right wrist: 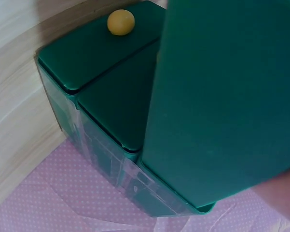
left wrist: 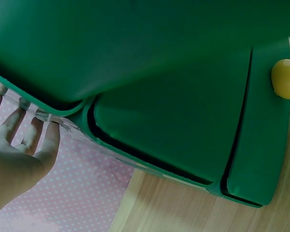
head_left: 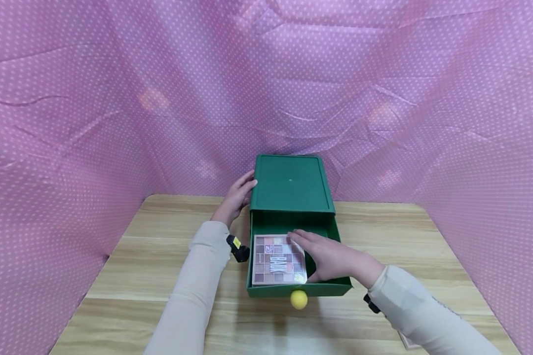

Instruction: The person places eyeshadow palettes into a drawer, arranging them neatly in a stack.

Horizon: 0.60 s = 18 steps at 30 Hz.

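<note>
A green drawer unit [head_left: 290, 182] stands on the table with its top drawer [head_left: 335, 288] pulled out. Inside, at the left, lies a flat eyeshadow palette [head_left: 277, 264] with a grid of small coloured squares. My right hand [head_left: 333, 254] reaches into the drawer and grips the palette at its right side, thumb by the near corner and fingers at the far one. The straight fingers of my left hand [head_left: 236, 197] rest against the unit's left side; the left wrist view shows this hand [left wrist: 19, 145] at the taped side wall.
The top drawer's front has a round yellow knob [head_left: 299, 300]. Closed lower drawers [left wrist: 173, 111] show beneath it in both wrist views. A palette-like thing [head_left: 409, 341] lies on the wooden table [head_left: 129, 276], partly under my right sleeve. Pink dotted cloth [head_left: 204, 98] hangs around the table.
</note>
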Available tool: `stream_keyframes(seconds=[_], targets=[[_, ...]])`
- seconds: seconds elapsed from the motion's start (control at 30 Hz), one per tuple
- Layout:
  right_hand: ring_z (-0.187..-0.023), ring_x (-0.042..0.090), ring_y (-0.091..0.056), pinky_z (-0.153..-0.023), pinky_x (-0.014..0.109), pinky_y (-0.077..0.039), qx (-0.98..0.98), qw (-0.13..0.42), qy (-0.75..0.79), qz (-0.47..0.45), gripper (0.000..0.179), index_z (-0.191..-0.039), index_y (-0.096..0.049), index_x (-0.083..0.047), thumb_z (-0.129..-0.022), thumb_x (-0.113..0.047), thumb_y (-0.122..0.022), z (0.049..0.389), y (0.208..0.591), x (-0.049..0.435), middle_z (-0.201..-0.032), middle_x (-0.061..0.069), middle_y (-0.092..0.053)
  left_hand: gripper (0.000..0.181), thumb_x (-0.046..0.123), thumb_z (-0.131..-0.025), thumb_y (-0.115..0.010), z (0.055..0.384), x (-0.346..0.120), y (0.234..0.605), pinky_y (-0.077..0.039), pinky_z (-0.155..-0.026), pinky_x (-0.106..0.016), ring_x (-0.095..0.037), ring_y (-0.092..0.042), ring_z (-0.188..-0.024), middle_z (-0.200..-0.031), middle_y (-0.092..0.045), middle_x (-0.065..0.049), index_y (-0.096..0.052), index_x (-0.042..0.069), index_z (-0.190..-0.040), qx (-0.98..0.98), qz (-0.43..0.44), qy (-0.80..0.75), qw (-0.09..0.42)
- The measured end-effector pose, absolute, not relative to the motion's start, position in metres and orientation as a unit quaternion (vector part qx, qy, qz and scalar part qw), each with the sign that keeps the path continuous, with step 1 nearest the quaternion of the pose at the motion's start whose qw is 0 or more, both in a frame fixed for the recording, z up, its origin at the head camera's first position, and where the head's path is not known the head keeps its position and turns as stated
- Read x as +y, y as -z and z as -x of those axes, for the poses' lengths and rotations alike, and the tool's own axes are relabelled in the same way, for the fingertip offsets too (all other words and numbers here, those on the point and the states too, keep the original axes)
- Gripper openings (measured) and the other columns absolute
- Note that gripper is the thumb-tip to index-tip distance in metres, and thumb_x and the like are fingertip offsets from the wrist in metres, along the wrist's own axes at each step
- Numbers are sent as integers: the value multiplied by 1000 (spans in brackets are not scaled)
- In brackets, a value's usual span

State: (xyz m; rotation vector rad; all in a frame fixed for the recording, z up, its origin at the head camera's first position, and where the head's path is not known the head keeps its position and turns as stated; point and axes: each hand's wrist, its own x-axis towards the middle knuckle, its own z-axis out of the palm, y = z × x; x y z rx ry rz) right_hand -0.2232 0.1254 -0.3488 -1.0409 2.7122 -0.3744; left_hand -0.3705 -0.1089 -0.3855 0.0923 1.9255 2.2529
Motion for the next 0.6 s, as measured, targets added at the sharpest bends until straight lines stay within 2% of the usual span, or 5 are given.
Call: stream_keyframes(seconds=[0.1,0.27,0.47,0.6], targets=[[-120,26,-30,-91,39,-34,923,105,137,344,93,-134,-29,-8,-60,-33,-78,222,346,127,-135,12,-29,48,28,-86,-52,370,-109,386,-46,-69,-24,-19,-47,-106,-129,-37,1,-37,23,-131,645,-31,-759,87],[-120,27,-29,-90,40,-34,916,105,171,348,90,-133,-31,-7,-60,-34,-78,204,342,150,-135,11,-29,47,27,-87,-52,344,-97,386,-46,-70,-25,-19,-48,-105,-129,-38,1,-38,22,-131,644,-20,-762,66],[-121,27,-26,-90,43,-33,898,104,211,373,88,-133,-31,-8,-62,-33,-76,184,333,182,-134,11,-31,48,28,-87,-52,312,-83,387,-42,-80,-33,-20,-45,-107,-129,-37,1,-37,23,-132,646,-7,-762,46],[-121,26,-28,-92,42,-31,883,99,231,396,88,-133,-31,-7,-63,-37,-75,172,329,204,-134,10,-31,48,29,-86,-52,290,-73,389,-42,-80,-33,-20,-44,-108,-130,-37,1,-38,24,-131,648,5,-761,29]])
